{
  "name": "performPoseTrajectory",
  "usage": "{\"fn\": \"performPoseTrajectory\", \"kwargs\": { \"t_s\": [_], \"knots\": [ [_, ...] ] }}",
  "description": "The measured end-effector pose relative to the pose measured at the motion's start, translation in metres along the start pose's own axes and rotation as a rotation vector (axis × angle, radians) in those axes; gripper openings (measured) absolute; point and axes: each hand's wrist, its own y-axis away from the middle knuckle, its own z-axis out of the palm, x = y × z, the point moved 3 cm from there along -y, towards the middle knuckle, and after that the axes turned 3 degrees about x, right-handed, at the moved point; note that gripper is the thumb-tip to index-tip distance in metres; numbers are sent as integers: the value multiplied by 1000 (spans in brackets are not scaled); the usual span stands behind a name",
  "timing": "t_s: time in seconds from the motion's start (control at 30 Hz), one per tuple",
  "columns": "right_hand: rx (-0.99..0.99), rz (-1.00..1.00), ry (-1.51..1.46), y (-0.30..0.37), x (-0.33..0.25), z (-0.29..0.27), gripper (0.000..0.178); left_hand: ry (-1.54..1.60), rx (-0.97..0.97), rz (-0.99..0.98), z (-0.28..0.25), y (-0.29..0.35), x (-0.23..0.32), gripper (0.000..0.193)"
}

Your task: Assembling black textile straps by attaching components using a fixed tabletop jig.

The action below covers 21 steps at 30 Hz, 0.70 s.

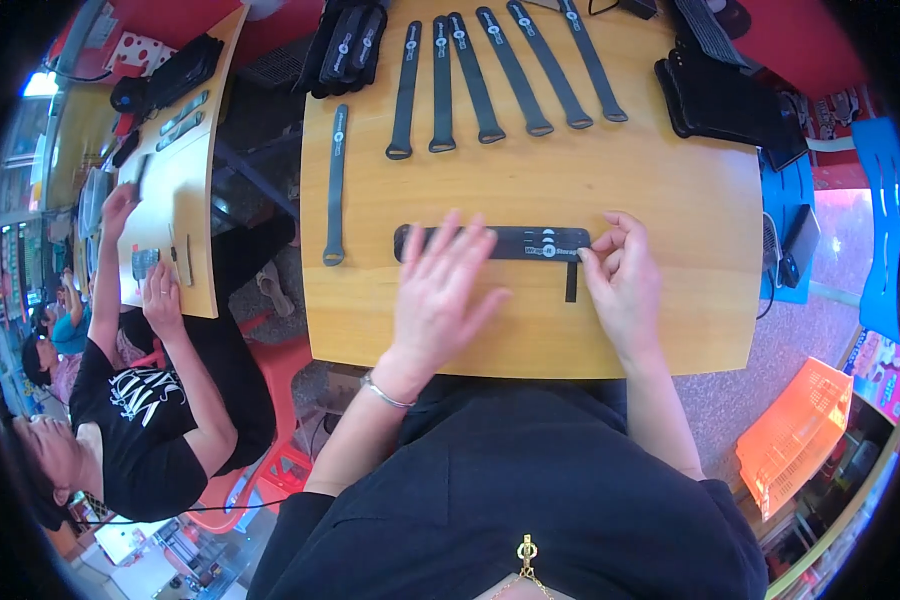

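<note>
A wide black strip (515, 243) with rounded ends and white print lies crosswise on the wooden table in front of me. My left hand (440, 285) is spread over its left part, fingers stretched out and partly blurred. Thumb and fingers of my right hand (622, 275) pinch the strip's right end. A short narrow black tab (571, 283) sticks out below the strip beside my right thumb. Farther left, a single dark strap (337, 190) with a loop end lies lengthwise. Several similar straps (443, 90) are laid out side by side beyond my hands.
Bundled straps (348, 50) lie at the table's (530, 340) far left, and a black stack (725, 105) at its far right. On the floor to the right stands an orange crate (795, 435). A co-worker (160, 430) handles small items at another table (198, 190) to the left.
</note>
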Motion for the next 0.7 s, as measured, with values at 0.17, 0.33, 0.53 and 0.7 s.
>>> {"fn": "performPoseTrajectory", "kwargs": {
  "t_s": [0.17, 0.33, 0.53, 0.7],
  "knots": [
    [-43, 74, 1, -3, -1, 0, 44, 133, -171, 195, 19, -11, 38, 60],
    [-59, 73, 5, -4, 0, -1, 45, 106, -226, 254, 33, -13, 51, 62],
    [-52, 133, -131, -3, 9, -2, 45, 60, -223, 256, 38, -10, 56, 64],
    [-13, 178, -316, 1, 18, -1, 41, 49, -225, 247, 37, -10, 59, 65]
  ]
}}
